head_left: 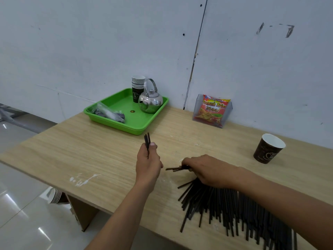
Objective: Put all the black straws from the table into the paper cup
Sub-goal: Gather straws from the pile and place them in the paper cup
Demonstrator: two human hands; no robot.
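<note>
- Dozens of black straws (pixel 234 210) lie fanned on the bench (pixel 90 150), on my side of the paper cup (pixel 269 148) and spreading to its left. That heap is the bulk of the job. The cup shows only its white inside, with no straws in it that I can see.
- Right grip (pixel 207 170) is down at the heap's far edge, left of the cup, fingers curled and pinching a small lot (pixel 175 168) whose ends poke out leftward. I reckon I'm peeling off a few because the whole fan is too wide to lift at once.
- Left grip (pixel 147 163), well to the left of the cup, is clamped round a thin bundle (pixel 147 141) held upright, thumb pressed against it. I'd call that a holding spot, so the ends line up and go in together.
- Cup stands upright, mouth open, well apart from both grips. It's light paper, so a bundle going in at a slant could tip it.
- Far left of the cup, back by the wall, a green tray (pixel 133 128) carries a steel kettle (pixel 150 102) and a stack of cups (pixel 137 87).
- A snack packet (pixel 213 110) sits between that tray and the cup, and none of it is in my way.
</note>
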